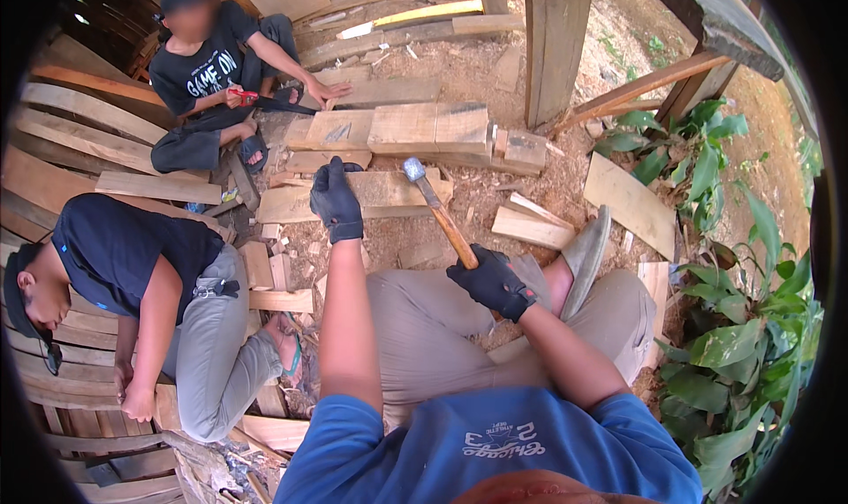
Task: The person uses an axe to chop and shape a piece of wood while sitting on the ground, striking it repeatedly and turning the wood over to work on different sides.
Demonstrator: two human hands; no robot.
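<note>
My right hand (491,283), in a black glove, is wrapped round the wooden handle of a hammer (449,221). The hammer's metal head points up and away, over the right end of a pale wooden beam (389,192). My left hand (336,202), also gloved in black, is at that beam's left part, with its fingers drawn together. What those fingers hold, if anything, is too dark and small to make out. Behind the beam lies a thicker squared timber (428,128) with a narrower, notched right end.
At the far left a person (212,71) sits with a red-handled saw (252,98) at the timber. Another person (159,301) bends over boards at the near left. A wooden post (558,49) stands behind; leafy plants (733,345) grow at right. Offcuts and shavings litter the ground.
</note>
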